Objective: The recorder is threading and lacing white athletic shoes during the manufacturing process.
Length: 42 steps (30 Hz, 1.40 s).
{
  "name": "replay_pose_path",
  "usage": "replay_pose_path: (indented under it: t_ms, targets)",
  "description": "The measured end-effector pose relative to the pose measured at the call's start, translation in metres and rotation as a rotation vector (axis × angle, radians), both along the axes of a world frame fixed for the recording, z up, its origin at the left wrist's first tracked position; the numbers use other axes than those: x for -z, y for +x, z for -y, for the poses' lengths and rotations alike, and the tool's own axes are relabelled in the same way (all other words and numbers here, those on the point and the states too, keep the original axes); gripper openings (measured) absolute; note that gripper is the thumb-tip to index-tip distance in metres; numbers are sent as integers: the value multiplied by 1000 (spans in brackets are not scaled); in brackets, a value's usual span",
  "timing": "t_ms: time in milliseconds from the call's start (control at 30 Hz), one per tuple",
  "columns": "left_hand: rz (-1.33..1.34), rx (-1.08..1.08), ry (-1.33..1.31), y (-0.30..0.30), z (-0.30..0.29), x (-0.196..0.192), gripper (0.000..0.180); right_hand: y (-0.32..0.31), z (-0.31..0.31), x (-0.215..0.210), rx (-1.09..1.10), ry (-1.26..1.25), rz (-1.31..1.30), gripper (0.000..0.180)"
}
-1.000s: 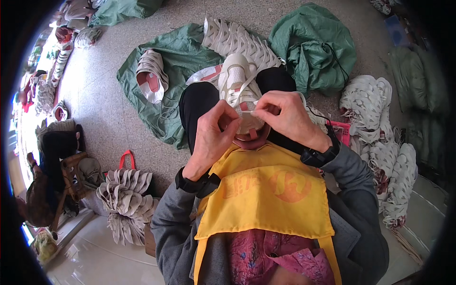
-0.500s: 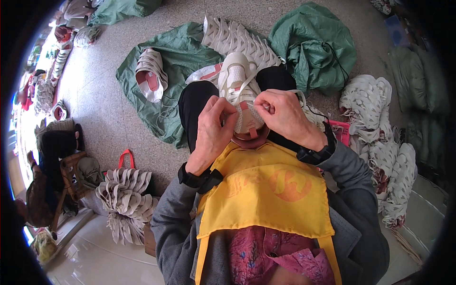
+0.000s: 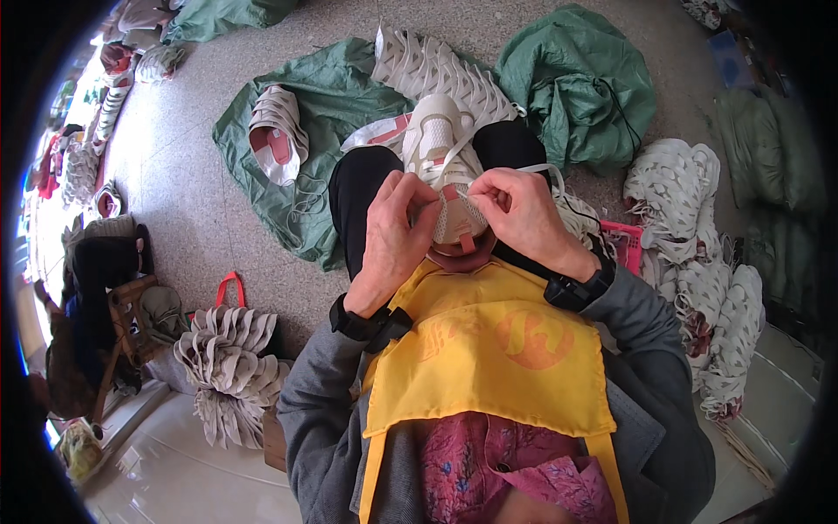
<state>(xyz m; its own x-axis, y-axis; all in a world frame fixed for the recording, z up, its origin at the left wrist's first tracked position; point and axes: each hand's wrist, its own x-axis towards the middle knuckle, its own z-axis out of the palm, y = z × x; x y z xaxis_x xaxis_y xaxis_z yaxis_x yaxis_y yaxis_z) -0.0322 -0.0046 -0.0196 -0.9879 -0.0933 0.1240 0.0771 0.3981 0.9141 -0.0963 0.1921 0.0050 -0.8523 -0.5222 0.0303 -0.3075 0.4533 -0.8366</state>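
A cream and white sneaker point(image 3: 434, 131) with pink details lies between my knees, its toe pointing away and its heel opening toward the yellow apron. My left hand point(image 3: 393, 231) is closed at the left side of its lacing area, thumb and forefinger on the upper. On the other side, my right hand point(image 3: 528, 214) pinches a white shoelace point(image 3: 463, 196) close to the pink tongue point(image 3: 449, 194). A loop of lace crosses the front of the tongue, and more lace hangs by the right wrist. The left fingertips are partly hidden.
Green sacks point(image 3: 572, 87) lie ahead, with stacked shoe uppers point(image 3: 441, 74) between them and nested uppers point(image 3: 278, 131) on the left one. Bundled uppers point(image 3: 676, 188) and a pink basket point(image 3: 621, 243) stand to the right. More bundled pieces point(image 3: 231, 367) sit at lower left.
My right hand has shifted slightly, its fingers closing in near the tongue with the lace. The left hand stays at almost the same place on the sneaker.
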Motion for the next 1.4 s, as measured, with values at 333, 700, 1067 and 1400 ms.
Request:
replay_pose_path:
  t_ms: [333, 700, 1067, 1400]
  targets:
    - [5, -4, 41, 0, -1, 3, 12, 0, 1, -3, 12, 0, 46, 3]
    - [26, 1, 52, 1, -1, 2, 15, -3, 3, 9, 24, -55, 192, 8]
    - [12, -13, 29, 1, -3, 0, 17, -29, 7, -4, -233, 91, 65, 11]
    - [9, 7, 16, -3, -3, 0, 15, -30, 11, 6, -224, 82, -68, 12]
